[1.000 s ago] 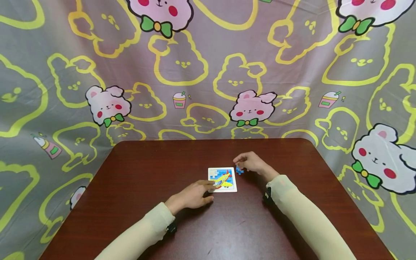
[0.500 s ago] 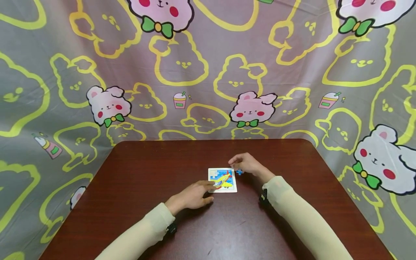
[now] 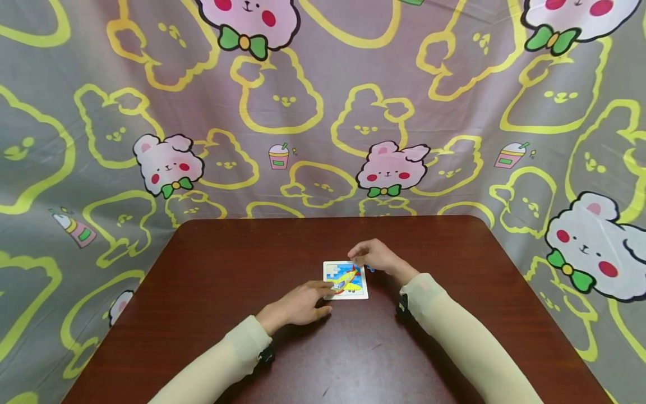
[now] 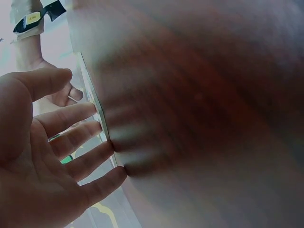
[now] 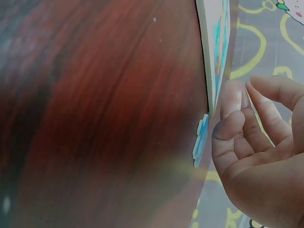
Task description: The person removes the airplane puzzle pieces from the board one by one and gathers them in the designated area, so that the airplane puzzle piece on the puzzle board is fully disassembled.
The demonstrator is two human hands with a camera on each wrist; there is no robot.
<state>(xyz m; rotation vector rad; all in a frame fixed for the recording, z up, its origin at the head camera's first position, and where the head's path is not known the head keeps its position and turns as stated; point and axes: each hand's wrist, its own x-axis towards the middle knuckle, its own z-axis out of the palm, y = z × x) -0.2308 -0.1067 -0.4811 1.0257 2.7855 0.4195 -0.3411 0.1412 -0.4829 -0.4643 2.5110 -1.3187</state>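
Observation:
A square picture puzzle [image 3: 359,292] with a yellow airplane on blue lies flat on the table. Its upper left part shows pale, bare backing. My left hand [image 3: 301,303] rests on its left edge; in the left wrist view the fingers are spread, fingertips along the rim. Over the upper right corner hovers my right hand [image 3: 378,256], its fingers bent and its thumb near the index finger. Whether anything is between those fingertips is hidden. A blue puzzle piece [image 5: 201,141] lies on the table just right of the frame, partly under the right hand in the head view.
The dark brown wooden table [image 3: 242,247] extends around the puzzle on every side. Behind it and at the sides hangs a grey curtain [image 3: 323,140] with rabbit and bear prints. A dark band with a camera [image 3: 402,303] sits at the right wrist.
The right hand has moved left from beside the loose blue piece to above the puzzle's upper right corner. The left hand and the puzzle have stayed in place.

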